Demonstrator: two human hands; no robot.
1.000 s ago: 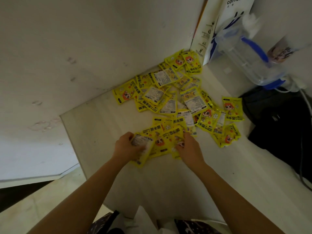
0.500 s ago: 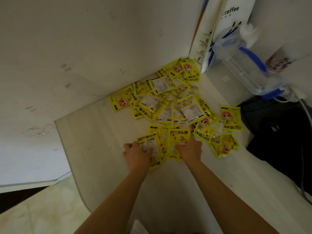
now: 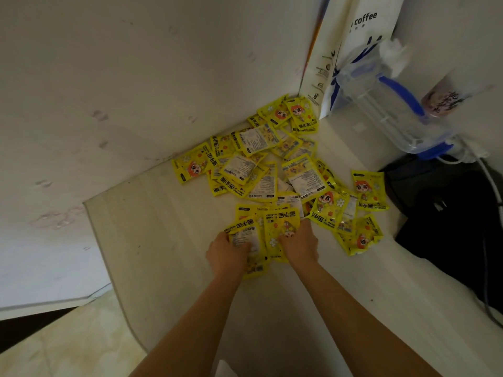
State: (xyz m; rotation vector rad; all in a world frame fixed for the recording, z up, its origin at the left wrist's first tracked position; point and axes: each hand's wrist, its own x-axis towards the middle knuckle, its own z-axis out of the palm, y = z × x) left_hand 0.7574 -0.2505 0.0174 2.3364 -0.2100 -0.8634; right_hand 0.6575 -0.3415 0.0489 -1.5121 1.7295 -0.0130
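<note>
Left hand (image 3: 227, 254) is curled round a label-side-up hand-warmer packet (image 3: 245, 239). Right hand (image 3: 299, 246) pinches the near end of a face-up yellow packet (image 3: 281, 221) just beside it. Both packets lie on the table (image 3: 163, 240), at the near edge of the packet pile (image 3: 272, 170), which spreads to the wall corner. Clear jug (image 3: 386, 104) sits far right.

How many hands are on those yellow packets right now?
2. The left hand grips a yellow foil packet lying label-up at the pile's near edge; the right hand holds the yellow cartoon-printed packet beside it. No other hands show.
</note>
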